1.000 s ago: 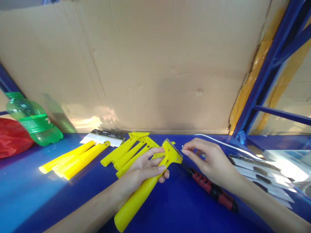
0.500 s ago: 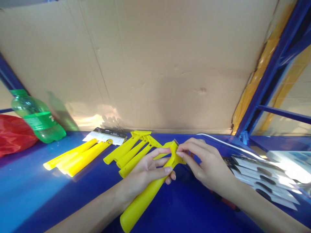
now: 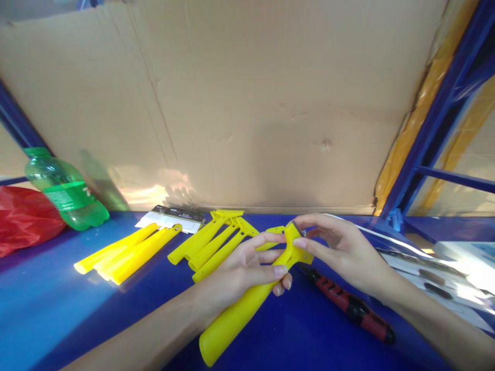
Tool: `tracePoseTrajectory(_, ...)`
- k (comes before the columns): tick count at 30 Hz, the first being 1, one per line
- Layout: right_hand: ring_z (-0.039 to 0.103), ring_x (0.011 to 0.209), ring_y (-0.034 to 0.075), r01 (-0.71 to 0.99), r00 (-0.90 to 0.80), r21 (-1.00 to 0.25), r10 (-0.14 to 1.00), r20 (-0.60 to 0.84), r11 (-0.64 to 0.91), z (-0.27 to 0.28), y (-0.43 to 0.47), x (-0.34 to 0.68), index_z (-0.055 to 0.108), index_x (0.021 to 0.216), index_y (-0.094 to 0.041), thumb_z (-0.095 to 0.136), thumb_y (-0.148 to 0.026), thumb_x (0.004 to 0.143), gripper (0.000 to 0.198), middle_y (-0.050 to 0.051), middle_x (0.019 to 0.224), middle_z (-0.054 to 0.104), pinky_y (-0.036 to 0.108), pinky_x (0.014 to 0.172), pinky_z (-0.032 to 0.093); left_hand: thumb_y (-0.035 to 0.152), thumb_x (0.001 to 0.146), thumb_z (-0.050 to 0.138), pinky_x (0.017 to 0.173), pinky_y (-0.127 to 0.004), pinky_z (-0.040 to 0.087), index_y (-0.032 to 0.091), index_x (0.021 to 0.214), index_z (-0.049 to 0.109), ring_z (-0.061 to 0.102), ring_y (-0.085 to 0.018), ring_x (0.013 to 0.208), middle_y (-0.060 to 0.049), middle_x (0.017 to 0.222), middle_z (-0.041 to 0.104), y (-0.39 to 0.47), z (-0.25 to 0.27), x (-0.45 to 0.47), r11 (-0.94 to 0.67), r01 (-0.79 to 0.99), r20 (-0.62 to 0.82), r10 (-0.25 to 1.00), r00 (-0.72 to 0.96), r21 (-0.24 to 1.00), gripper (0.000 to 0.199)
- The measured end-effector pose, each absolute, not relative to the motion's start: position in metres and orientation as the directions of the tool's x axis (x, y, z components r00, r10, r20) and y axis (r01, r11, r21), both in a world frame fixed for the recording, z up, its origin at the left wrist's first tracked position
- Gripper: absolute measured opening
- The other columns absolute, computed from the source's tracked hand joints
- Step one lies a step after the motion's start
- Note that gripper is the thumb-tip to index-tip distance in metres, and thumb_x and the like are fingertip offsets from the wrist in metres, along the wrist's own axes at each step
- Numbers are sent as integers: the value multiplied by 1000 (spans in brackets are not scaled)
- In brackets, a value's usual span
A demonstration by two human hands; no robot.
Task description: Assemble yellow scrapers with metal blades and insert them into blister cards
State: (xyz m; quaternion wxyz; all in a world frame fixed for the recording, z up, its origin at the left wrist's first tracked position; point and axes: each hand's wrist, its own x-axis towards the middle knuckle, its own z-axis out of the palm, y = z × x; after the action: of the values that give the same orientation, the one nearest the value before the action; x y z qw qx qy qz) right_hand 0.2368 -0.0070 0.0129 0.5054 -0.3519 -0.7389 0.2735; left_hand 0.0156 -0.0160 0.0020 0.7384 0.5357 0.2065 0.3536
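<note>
A yellow plastic scraper (image 3: 243,314) slants across the front, its thick handle toward me and its flared head pointing up and right. My left hand (image 3: 257,265) is wrapped round its neck, thumb on top. At the head, my right hand (image 3: 328,247) pinches the edge between thumb and fingers, where a thin dark blade (image 3: 300,228) partly shows. Most of that blade is hidden by the fingers. Just right of the scraper lies a red and black screwdriver (image 3: 348,304) on the blue table (image 3: 305,340).
Several yellow scraper bodies (image 3: 211,245) lie behind my left hand. Yellow handle pieces (image 3: 135,255) rest farther left by a printed card (image 3: 172,219). A green bottle (image 3: 73,193) and a red bag (image 3: 27,219) stand at left. Packaging cards (image 3: 436,281) are stacked right, near a white cable (image 3: 379,237).
Both hands and the scraper have shifted slightly right. My right hand has moved its grip up around the head's edge, and the screwdriver shows more fully.
</note>
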Motion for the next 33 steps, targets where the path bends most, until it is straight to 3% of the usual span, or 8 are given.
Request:
tracePoseTrajectory(6, 73, 83, 16, 33, -273, -894, 865, 422, 447, 19, -16, 241, 77, 93, -23, 85, -34, 82, 18, 1, 91, 81, 24, 76, 57, 18, 84, 79, 62, -22, 45, 19, 119, 56, 66, -12, 69, -4, 82, 71, -18, 7, 22, 224, -283, 48, 701, 712, 933, 42)
tracePoseTrajectory(16, 73, 80, 16, -18, -320, -939, 888, 330, 343, 9, -13, 237, 75, 93, -22, 87, -38, 77, 26, 1, 86, 79, 24, 74, 56, 15, 82, 82, 60, -20, 44, 19, 118, 58, 69, -14, 72, -6, 82, 71, -20, -9, 21, 326, -354, 11, 721, 692, 877, 43)
tracePoseTrajectory(20, 73, 86, 20, 156, -197, -922, 926, 322, 354, 15, -14, 244, 70, 108, -22, 78, -51, 83, 39, 4, 92, 78, 29, 77, 57, 15, 76, 87, 57, -19, 43, 19, 118, 58, 69, -15, 71, -6, 83, 72, -22, -8, 21, 388, -424, -18, 754, 657, 818, 50)
tracePoseTrajectory(23, 64, 65, 17, 510, -112, -773, 920, 375, 377, 20, -15, 261, 63, 85, -22, 66, -57, 90, 36, 0, 73, 66, 28, 60, 51, 13, 73, 89, 59, -20, 45, 19, 117, 59, 70, -15, 72, -6, 87, 72, -18, -5, 13, 359, -448, -49, 822, 568, 819, 54)
tracePoseTrajectory(25, 60, 61, 16, 692, -266, -632, 937, 226, 349, 20, -17, 274, 60, 76, -22, 67, -58, 89, 38, -1, 66, 62, 27, 56, 46, 14, 72, 90, 60, -21, 46, 19, 118, 58, 68, -14, 71, -7, 88, 72, -12, -4, 6, 304, -442, -51, 865, 498, 844, 56)
tracePoseTrajectory(29, 61, 60, 15, 704, -483, -616, 874, -52, 352, 12, -25, 287, 66, 98, -25, 88, -42, 69, 40, -6, 66, 65, 22, 52, 43, 18, 68, 92, 61, -22, 46, 17, 118, 57, 67, -15, 69, -7, 82, 72, -1, -5, -5, 209, -445, -15, 917, 399, 871, 61)
tracePoseTrajectory(33, 62, 58, 14, 686, -441, -677, 893, -94, 267, 9, -28, 285, 68, 103, -25, 80, -31, 77, 30, -4, 67, 65, 21, 51, 45, 19, 71, 90, 62, -24, 45, 18, 121, 56, 66, -16, 70, -8, 83, 72, 1, -6, -10, 189, -395, -18, 918, 397, 899, 60)
